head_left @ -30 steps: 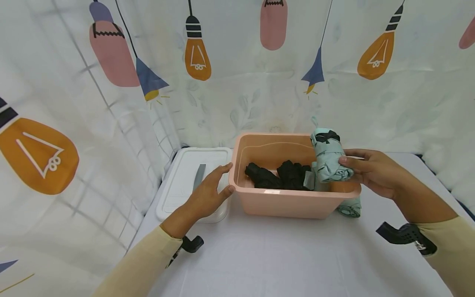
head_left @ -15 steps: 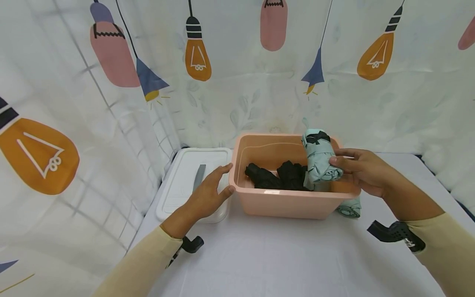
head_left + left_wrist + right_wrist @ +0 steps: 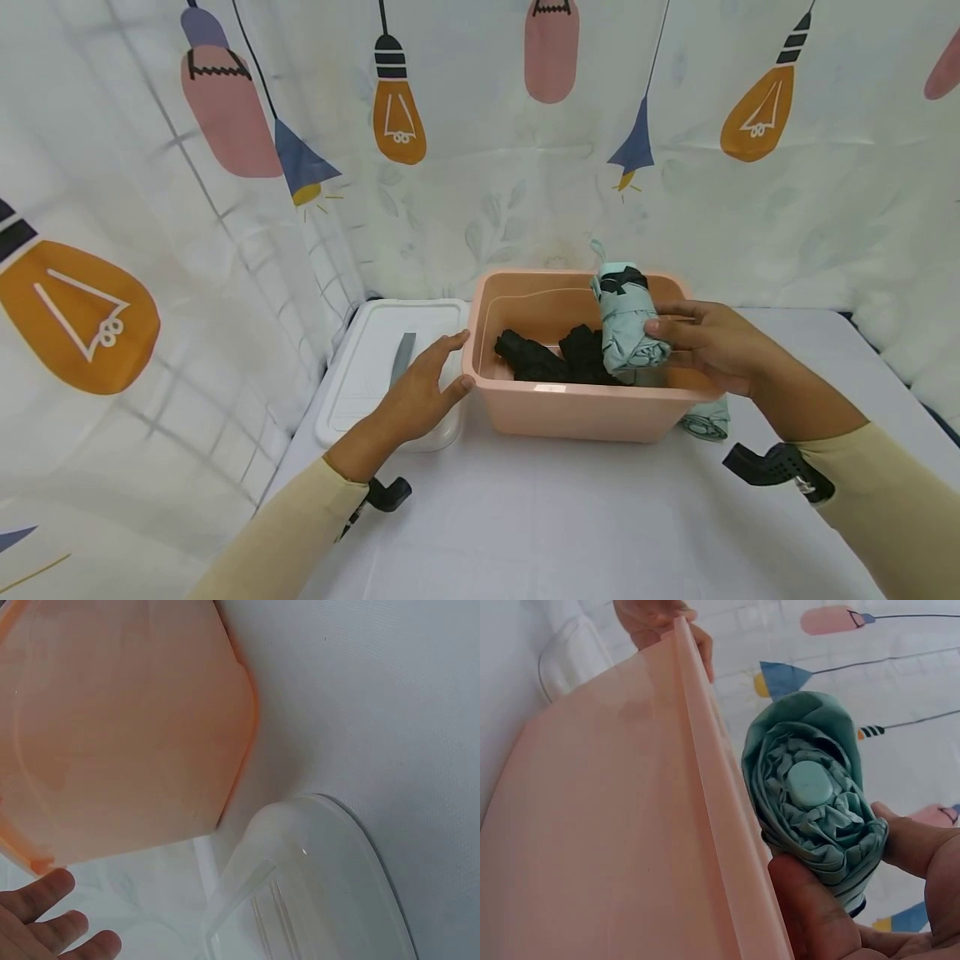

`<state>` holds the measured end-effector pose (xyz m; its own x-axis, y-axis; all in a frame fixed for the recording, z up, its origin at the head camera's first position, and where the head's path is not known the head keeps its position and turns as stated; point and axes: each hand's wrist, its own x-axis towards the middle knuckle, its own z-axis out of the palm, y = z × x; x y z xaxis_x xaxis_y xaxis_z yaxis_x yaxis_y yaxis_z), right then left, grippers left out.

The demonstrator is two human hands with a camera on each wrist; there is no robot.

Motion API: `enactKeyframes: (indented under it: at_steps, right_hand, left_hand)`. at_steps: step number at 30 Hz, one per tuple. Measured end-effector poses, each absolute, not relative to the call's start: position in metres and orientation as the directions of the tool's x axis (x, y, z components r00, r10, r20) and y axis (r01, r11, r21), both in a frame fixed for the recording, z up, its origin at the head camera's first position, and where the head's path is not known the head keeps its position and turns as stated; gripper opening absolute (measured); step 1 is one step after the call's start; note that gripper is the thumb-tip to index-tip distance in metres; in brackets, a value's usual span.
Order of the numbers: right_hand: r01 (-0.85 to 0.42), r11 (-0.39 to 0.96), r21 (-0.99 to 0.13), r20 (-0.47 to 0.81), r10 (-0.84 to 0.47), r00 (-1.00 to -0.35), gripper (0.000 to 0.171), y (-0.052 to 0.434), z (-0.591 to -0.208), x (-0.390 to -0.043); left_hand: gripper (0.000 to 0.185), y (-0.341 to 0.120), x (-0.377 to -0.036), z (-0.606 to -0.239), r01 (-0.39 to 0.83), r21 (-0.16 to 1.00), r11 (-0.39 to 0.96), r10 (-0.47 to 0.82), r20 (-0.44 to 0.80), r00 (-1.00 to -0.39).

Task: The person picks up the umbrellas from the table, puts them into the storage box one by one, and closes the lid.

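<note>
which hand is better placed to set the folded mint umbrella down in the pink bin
Right. The right hand already grips the mint umbrella just above the pink bin, over its right side. The left hand rests at the bin's left wall, holding nothing.

Second folded mint-green umbrella [image 3: 707, 419] mostly hidden behind the pink plastic bin [image 3: 570, 410], left hand [image 3: 46, 925] cut off by the left wrist frame's edge — only fingertips show

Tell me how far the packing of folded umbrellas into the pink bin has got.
Done: black umbrellas lie inside the pink bin. In hand: the right hand holds a mint umbrella above the bin's right side, while the left hand touches its left rim. Left: another mint umbrella lies on the table beside the bin, and the white lid is off.
</note>
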<state>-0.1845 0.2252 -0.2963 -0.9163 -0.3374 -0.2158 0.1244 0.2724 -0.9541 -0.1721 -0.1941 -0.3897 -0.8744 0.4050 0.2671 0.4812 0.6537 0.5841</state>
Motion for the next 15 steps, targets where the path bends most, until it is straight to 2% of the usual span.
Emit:
enactKeyframes:
  at_steps: [9, 15]
  right_hand:
    - [0.124, 0.149, -0.981, -0.165, -0.305, -0.938, 0.065, 0.222, -0.291, -0.183]
    - [0.106, 0.176, -0.979, -0.146, -0.235, -0.961, 0.056, 0.233, -0.294, -0.18]
  left_hand:
    - [0.088, -0.194, -0.172, -0.389, 0.477, 0.582, 0.659, 0.4, 0.266, -0.877]
    - [0.087, -0.193, -0.171, -0.389, 0.461, 0.586, 0.667, 0.392, 0.251, -0.885]
